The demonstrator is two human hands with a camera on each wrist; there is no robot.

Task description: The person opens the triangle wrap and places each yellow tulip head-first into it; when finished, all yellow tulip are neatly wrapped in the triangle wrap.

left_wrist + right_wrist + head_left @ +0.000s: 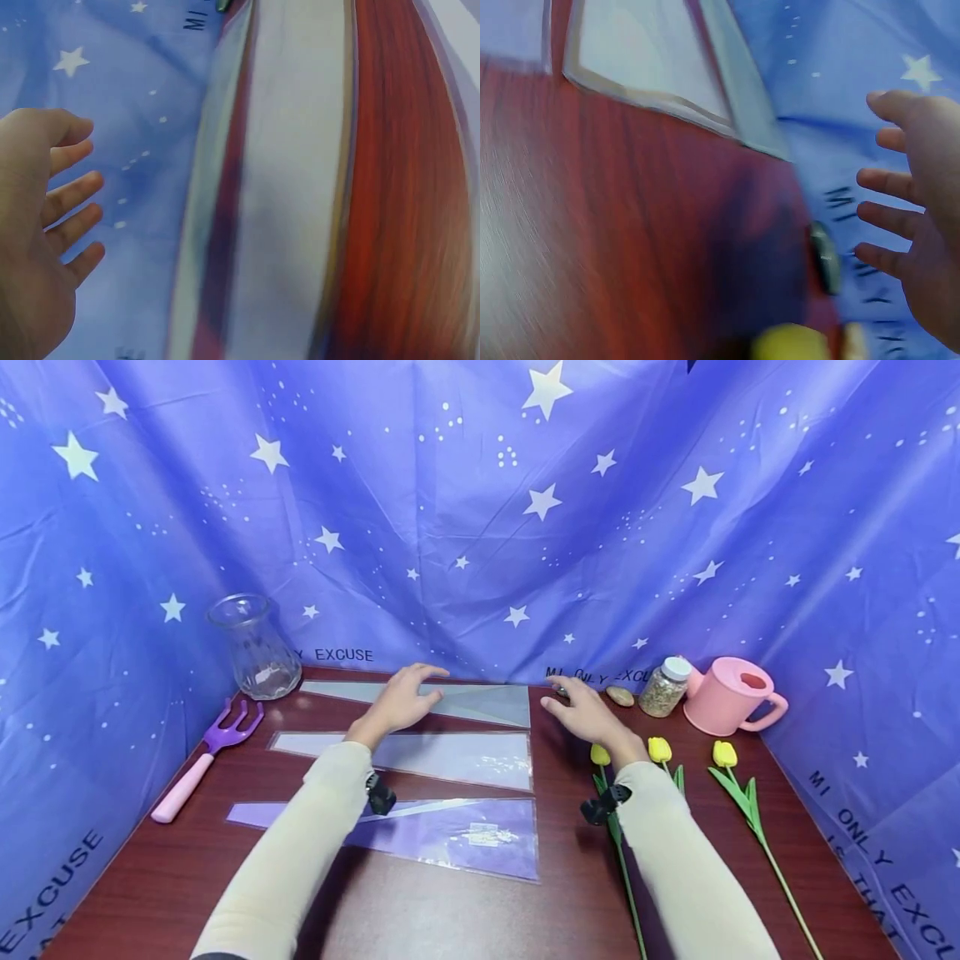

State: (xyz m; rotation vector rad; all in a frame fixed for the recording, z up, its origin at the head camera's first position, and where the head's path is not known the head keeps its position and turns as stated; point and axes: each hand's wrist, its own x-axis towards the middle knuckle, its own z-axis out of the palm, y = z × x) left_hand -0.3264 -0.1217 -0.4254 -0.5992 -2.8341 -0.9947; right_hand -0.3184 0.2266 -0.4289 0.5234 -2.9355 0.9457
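Three tapered clear sleeves lie in a row on the dark red worktop in the head view: far sleeve, middle sleeve, near purple-tinted sleeve. Left hand hovers over the far sleeve, fingers straight and spread, holding nothing. Right hand is off the sleeves' wide ends, fingers loose and apart, holding nothing, near a small stone. Glass vase back left, purple garden fork below it. Jar and pink watering can back right, three yellow tulips in front of them. Star-print blue cloth behind.

Left wrist view, blurred: left hand open, fingers spread, over blue cloth beside a sleeve.

Right wrist view, blurred: right hand open, fingers apart, a sleeve corner well apart from it, a yellow tulip head at the bottom edge.
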